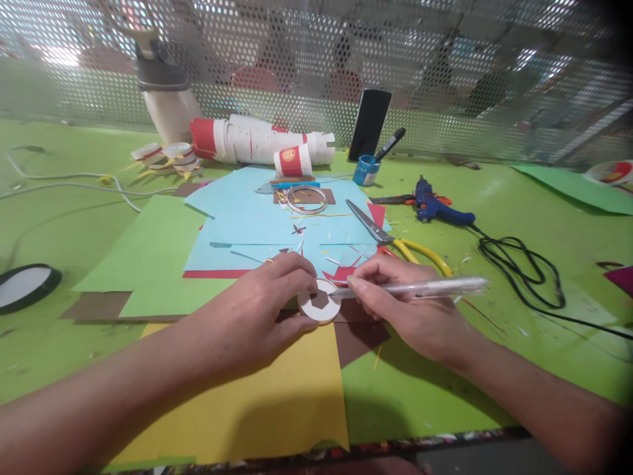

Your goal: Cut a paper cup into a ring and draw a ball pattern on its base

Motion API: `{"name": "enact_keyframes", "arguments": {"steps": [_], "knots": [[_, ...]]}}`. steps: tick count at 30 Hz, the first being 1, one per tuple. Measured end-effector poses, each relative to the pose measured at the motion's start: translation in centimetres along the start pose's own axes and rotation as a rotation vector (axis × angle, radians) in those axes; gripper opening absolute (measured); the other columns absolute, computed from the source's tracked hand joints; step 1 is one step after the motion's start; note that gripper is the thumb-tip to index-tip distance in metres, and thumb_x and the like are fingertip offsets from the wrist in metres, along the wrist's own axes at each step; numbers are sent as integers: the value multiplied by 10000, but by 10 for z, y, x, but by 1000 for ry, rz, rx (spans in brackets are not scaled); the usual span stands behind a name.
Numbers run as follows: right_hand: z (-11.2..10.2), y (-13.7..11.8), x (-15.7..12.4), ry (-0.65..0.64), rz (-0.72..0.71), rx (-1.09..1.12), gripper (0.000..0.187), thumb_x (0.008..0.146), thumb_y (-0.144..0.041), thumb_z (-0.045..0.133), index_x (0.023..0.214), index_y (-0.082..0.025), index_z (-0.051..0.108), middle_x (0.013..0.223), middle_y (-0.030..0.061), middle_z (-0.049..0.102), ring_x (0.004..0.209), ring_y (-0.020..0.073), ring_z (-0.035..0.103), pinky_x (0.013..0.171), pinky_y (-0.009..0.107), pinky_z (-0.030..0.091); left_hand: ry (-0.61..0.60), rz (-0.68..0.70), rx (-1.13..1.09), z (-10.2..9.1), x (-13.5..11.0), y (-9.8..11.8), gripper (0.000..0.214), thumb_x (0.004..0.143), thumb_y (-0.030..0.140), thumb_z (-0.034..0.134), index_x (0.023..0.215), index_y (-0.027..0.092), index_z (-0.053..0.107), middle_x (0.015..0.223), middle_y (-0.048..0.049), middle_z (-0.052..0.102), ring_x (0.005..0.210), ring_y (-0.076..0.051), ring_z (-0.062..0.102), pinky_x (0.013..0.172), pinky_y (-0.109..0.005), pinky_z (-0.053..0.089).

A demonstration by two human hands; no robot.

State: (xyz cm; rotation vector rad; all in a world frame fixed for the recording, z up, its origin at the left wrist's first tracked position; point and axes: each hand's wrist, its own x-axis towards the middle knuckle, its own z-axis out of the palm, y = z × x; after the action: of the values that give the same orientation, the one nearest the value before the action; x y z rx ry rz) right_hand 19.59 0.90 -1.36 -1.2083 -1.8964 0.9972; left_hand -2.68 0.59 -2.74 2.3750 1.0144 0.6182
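Note:
My left hand (274, 300) grips a small round white disc (324, 315), with the thumb at its near edge and a finger on top. On the disc lies a brown paper hexagon (321, 298), partly under that fingertip. My right hand (400, 300) is closed around a clear-barrelled pen (435, 287), held almost level. Its tip touches or nearly touches the hexagon's right side; I cannot tell which. Beneath the hands are a yellow sheet (247, 382) and brown paper (359, 340).
Yellow-handled scissors (376, 227) lie beyond my right hand, near a blue glue gun (435, 208) with a coiled black cord. Light blue sheets (247, 227) carry a tape ring (306, 199) and scraps. Stacked paper cups (247, 140), a phone (370, 124) and a blue jar (366, 171) stand behind.

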Motion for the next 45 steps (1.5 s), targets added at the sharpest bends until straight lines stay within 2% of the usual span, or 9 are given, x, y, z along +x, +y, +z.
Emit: {"name": "enact_keyframes", "arguments": {"steps": [14,23,32,42,45], "knots": [[0,-1,-2,26,16,-4,187,895,-303,583,758,-183,620,556,-56,538,491,73,470,492,203,408,12,17,-11,1,-1,0,179,879,146,561,1048,186,605,1136,-60,533,1018,-165,539,897,-291,442],[0,-4,-3,15,-49,-14,171,897,-266,573,762,-172,621,577,-47,538,499,70,449,437,190,337,-5,28,-4,0,-1,0,222,888,157,552,1092,213,618,1150,-83,525,1023,-194,541,890,-335,455],[1,0,-3,57,-10,7,177,907,-325,578,805,-186,618,581,-52,537,494,75,465,478,206,391,2,38,4,1,0,0,221,887,136,538,1081,215,613,1151,-80,516,1016,-184,538,885,-332,461],[-1,-2,-3,65,-31,-15,194,901,-315,582,782,-169,627,581,-49,535,507,71,452,466,202,360,-24,-39,34,-2,-1,5,193,859,167,572,1044,219,591,1204,-80,472,892,-160,566,804,-331,503],[-1,-3,-2,73,-32,-1,181,898,-300,582,782,-167,625,588,-47,543,505,71,458,460,202,359,-1,-30,23,0,-1,4,187,855,172,577,1036,219,566,1210,-76,462,913,-163,566,831,-335,502]]}}
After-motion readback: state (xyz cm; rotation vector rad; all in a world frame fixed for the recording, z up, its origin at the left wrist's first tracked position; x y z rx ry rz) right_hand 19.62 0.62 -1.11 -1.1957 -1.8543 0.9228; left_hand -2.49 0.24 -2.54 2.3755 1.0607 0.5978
